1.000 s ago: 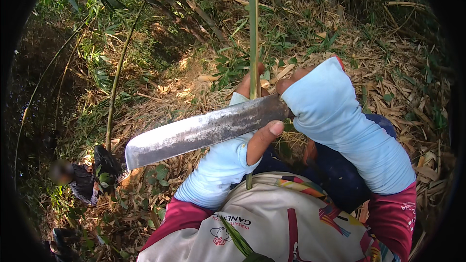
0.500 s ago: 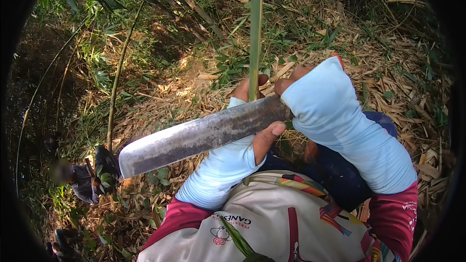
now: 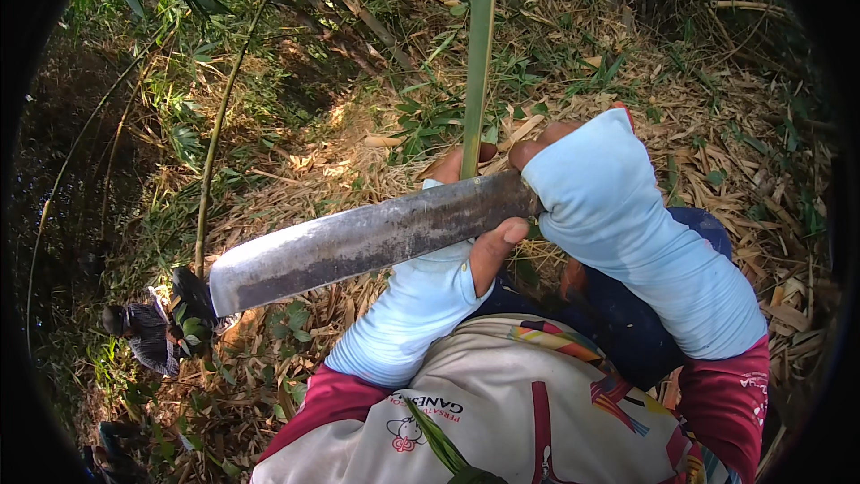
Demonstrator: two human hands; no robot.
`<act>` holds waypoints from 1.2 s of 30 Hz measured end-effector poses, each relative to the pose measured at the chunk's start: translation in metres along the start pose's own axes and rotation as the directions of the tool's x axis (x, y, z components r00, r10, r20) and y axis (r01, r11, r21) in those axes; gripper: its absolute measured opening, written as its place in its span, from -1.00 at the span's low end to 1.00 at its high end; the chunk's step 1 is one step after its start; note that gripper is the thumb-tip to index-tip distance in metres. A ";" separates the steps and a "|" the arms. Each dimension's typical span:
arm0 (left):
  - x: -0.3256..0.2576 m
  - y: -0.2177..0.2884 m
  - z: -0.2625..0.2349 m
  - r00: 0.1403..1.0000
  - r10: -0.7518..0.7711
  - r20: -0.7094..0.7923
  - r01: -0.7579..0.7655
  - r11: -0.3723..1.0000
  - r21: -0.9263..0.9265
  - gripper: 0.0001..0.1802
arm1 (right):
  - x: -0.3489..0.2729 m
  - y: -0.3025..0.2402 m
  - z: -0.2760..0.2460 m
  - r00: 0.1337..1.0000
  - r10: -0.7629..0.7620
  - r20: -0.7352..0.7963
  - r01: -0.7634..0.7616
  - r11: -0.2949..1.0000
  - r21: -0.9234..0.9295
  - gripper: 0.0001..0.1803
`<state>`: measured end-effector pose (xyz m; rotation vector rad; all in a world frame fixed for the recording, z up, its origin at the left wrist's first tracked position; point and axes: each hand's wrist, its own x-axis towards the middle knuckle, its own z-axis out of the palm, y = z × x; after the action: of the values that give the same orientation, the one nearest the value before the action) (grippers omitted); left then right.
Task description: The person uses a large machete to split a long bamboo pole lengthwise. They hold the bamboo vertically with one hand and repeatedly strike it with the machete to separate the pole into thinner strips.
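Note:
A broad machete [image 3: 376,235] with a worn, dark-stained blade lies slantwise across the view, its squared tip toward the lower left. My right hand [image 3: 560,151], mostly covered by a light blue sleeve, is closed at the machete's handle end; the handle itself is hidden. A long green bamboo strip [image 3: 480,54] rises from behind the blade to the top of the picture. My left hand [image 3: 484,262] is closed around the strip's lower end, thumb on the near side of the blade and fingers beyond it. The blade crosses in front of the strip and hides its lower end.
Dry bamboo leaves and litter [image 3: 296,170] cover the ground. Thin upright stems [image 3: 218,139] stand at the left, bamboo stalks [image 3: 376,27] at the back. Another person [image 3: 152,336] in dark clothing is at the lower left. My blue-clad legs [image 3: 627,327] are below my hands.
The machete's tip has risen slightly and shifted left. The bamboo strip's top has tilted a little to the right. Both hands keep their grip almost in place.

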<state>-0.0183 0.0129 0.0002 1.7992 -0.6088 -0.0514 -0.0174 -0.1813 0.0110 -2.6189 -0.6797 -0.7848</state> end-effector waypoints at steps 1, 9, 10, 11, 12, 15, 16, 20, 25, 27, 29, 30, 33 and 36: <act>0.001 0.000 0.000 1.000 0.013 -0.006 -0.013 1.000 -0.004 -0.11 | 0.001 0.000 0.000 1.000 0.005 0.007 -0.005 1.000 0.002 -0.88; 0.002 -0.006 -0.003 1.000 0.012 -0.005 -0.012 0.999 -0.042 0.00 | 0.005 0.000 0.000 0.999 -0.042 0.026 0.037 0.986 0.161 -0.93; 0.001 -0.008 -0.003 1.000 -0.005 0.002 0.005 0.996 -0.085 0.01 | 0.005 0.000 -0.001 0.998 -0.049 0.030 0.043 0.983 0.177 -0.94; 0.000 -0.011 -0.003 1.000 -0.021 0.010 0.022 0.992 -0.128 0.02 | 0.006 -0.001 0.000 0.998 -0.055 0.038 0.047 0.984 0.174 -0.94; 0.000 -0.013 -0.003 0.999 -0.037 0.018 0.040 0.985 -0.171 0.03 | 0.006 -0.001 0.001 0.997 -0.060 0.046 0.052 0.984 0.171 -0.93; 0.000 -0.006 0.000 0.996 -0.079 0.044 0.087 0.963 -0.254 0.03 | 0.005 -0.002 -0.002 0.997 -0.059 0.044 0.049 0.980 0.194 -0.92; 0.000 -0.005 -0.001 0.996 -0.080 0.049 0.089 0.967 -0.238 0.02 | 0.006 -0.003 -0.003 0.997 -0.059 0.039 0.049 0.976 0.212 -0.92; -0.002 -0.008 -0.002 0.997 -0.056 0.050 0.064 0.983 -0.172 0.01 | 0.006 -0.004 -0.003 0.998 -0.047 0.045 0.040 0.986 0.164 -0.91; -0.004 -0.012 -0.001 0.999 -0.020 0.026 0.022 0.998 -0.052 -0.01 | 0.004 -0.003 -0.003 0.999 -0.038 0.026 0.034 0.990 0.138 -0.89; -0.003 -0.012 -0.003 0.999 -0.016 0.036 0.016 1.000 0.017 -0.01 | 0.003 -0.002 -0.001 0.999 -0.040 0.011 0.038 0.989 0.140 -0.89; -0.004 -0.011 -0.002 1.000 -0.019 0.024 0.018 1.000 0.018 -0.01 | 0.002 -0.002 0.000 0.999 -0.042 -0.007 0.042 0.989 0.140 -0.88; -0.004 -0.010 -0.002 1.000 -0.020 0.018 0.020 1.000 0.019 -0.01 | 0.002 -0.002 0.000 0.999 -0.042 -0.016 0.044 0.989 0.138 -0.88; -0.004 -0.006 -0.003 0.999 -0.043 0.020 0.042 0.997 0.062 -0.01 | 0.002 -0.002 0.001 0.999 -0.041 -0.016 0.043 0.991 0.123 -0.88; -0.004 -0.008 -0.003 0.999 -0.043 0.003 0.043 0.994 0.097 -0.03 | 0.001 -0.002 0.003 1.000 -0.029 -0.008 0.030 0.993 0.118 -0.89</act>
<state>-0.0174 0.0184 -0.0074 1.9064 -0.5845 -0.0569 -0.0163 -0.1782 0.0099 -2.5042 -0.7414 -0.7371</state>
